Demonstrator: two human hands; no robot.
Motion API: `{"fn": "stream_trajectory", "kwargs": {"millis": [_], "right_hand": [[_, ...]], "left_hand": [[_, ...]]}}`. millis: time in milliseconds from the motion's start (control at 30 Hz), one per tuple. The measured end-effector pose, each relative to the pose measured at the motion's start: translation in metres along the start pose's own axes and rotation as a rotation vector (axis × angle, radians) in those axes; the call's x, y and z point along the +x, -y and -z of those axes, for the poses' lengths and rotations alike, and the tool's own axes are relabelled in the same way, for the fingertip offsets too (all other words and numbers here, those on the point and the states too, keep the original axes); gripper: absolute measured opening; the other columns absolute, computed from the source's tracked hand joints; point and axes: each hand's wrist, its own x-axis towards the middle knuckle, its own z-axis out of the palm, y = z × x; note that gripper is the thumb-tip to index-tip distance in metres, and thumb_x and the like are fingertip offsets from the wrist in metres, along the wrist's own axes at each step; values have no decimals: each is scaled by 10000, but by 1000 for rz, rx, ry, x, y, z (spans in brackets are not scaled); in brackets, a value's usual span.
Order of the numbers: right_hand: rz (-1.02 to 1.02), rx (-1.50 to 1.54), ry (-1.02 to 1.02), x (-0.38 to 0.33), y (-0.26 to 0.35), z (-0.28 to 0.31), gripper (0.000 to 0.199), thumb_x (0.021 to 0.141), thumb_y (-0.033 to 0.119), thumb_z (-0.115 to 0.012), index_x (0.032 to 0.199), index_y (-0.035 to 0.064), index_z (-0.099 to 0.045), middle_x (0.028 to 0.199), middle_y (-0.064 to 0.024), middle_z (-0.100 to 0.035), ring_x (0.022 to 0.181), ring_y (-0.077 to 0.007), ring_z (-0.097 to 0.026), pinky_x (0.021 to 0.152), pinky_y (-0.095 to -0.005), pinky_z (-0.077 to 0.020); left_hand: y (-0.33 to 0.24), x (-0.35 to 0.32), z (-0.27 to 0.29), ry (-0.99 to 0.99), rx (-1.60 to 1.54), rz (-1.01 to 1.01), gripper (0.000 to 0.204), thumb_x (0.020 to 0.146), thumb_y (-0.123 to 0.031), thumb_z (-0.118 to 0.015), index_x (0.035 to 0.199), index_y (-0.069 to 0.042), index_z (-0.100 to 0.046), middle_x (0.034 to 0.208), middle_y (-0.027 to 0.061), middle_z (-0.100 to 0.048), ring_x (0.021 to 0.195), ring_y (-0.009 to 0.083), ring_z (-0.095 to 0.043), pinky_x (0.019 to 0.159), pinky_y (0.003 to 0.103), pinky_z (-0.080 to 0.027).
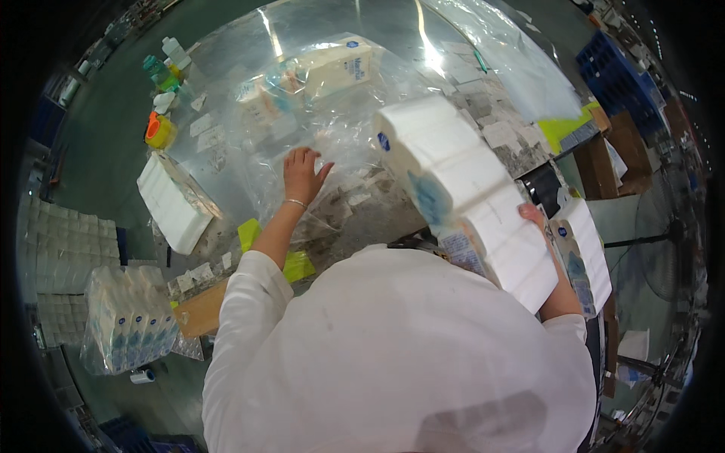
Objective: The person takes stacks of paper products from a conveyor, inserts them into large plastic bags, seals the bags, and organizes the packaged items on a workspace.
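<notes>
A long white tissue multipack with blue print on its side slants across the table's right half. My right hand grips it along its right edge, thumb on top, the other fingers hidden. My left hand is over the near part of a large clear plastic bag, thumb apart from the fingers and nothing held in them; whether it touches the film I cannot tell. Inside the bag, at the far side, lie two similar packs, one cream tissue pack and another with blue print.
Another white pack rests at the table's left edge, near an orange and yellow tape dispenser and bottles. One more pack stands right of my arm. A bagged bundle sits low left; blue crates are far right.
</notes>
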Motion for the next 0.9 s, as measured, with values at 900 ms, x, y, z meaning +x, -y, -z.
{"fn": "stream_trajectory", "kwargs": {"millis": [900], "right_hand": [[924,-847,250,241,-1,-140,416,808,177,-544,1177,4,-464,1103,-143,-519,997,-216,-522,811,-311,-442]], "left_hand": [[-167,-26,196,204,-916,-348,321,833,-64,-537,1153,-83,-553,715,107,-587,583,227,-548,580,265,-446]]}}
